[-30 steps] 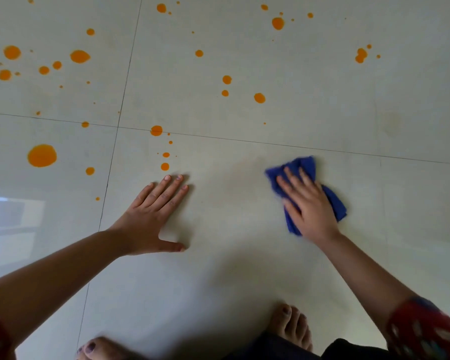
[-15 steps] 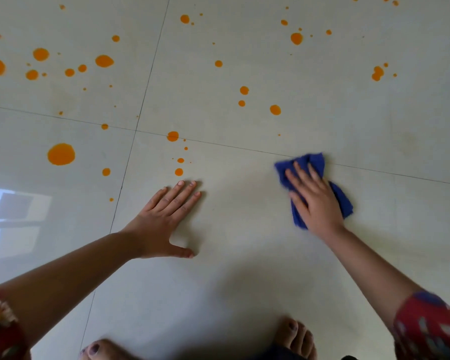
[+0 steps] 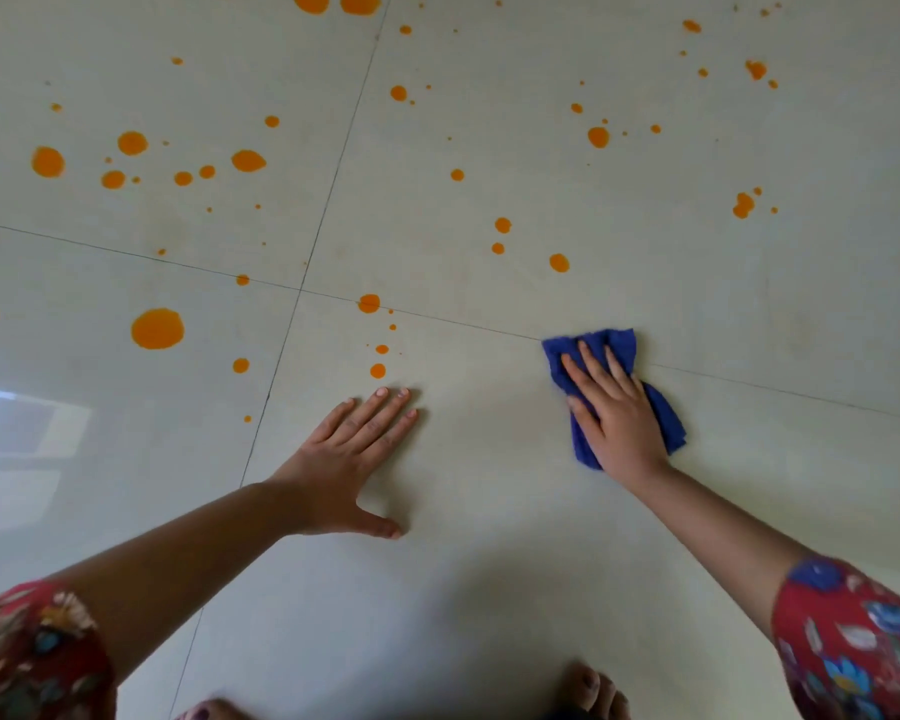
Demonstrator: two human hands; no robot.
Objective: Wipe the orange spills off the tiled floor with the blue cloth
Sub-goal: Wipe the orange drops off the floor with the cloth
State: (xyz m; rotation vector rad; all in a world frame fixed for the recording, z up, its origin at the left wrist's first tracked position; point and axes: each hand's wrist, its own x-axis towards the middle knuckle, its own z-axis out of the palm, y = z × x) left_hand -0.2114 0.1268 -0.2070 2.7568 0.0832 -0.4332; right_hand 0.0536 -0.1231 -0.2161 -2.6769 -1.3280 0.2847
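The right hand (image 3: 614, 413), fingers flat, has pushed the blue cloth (image 3: 601, 343) forward onto the grout line (image 3: 437, 317), nearer the unwiped orange spills (image 3: 559, 262). The left hand (image 3: 349, 459) stays spread flat on the tiled floor (image 3: 489, 563), holding nothing.

The crumpled blue cloth (image 3: 665, 420) lay on the pale, glossy tiled floor (image 3: 489, 511) toward 3 o'clock, straddling a grout line. Round orange spills (image 3: 157, 328) of many sizes dotted the tiles from 9 through 12 to 2 o'clock.
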